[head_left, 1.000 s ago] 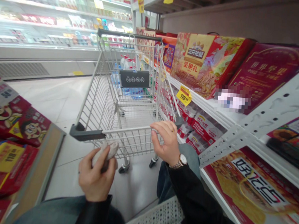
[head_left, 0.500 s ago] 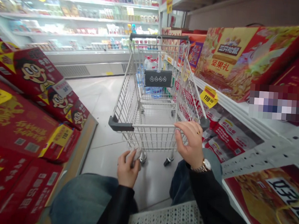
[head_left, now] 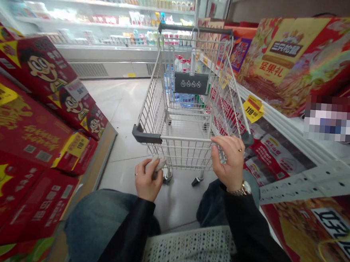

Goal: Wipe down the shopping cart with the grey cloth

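Note:
A grey wire shopping cart (head_left: 188, 152) stands in front of me, its basket holding nothing that I can make out. My right hand (head_left: 229, 160) lies over the near rim beside the dark right corner piece, fingers curled on the bar and thumb hanging below it. Lower and to the left, my left hand (head_left: 149, 179) pinches a crumpled whitish cloth (head_left: 161, 163) just under the near side of the basket. A dark plastic cover (head_left: 147, 135) wraps the rim's left corner. At the far end are the black handle (head_left: 197, 30) and a dark sign panel (head_left: 191, 83).
Stacked red cartons (head_left: 19, 132) line the left on a low platform. To the right, white shelving (head_left: 306, 134) carries gift boxes (head_left: 283, 62) with a yellow price tag (head_left: 253, 108). A refrigerated display (head_left: 102, 58) spans the back. Water bottles (head_left: 183, 99) show behind the cart.
My left hand with the cloth has moved slightly up and left. The cart and my right hand sit a little higher and further right in view, as the camera has shifted.

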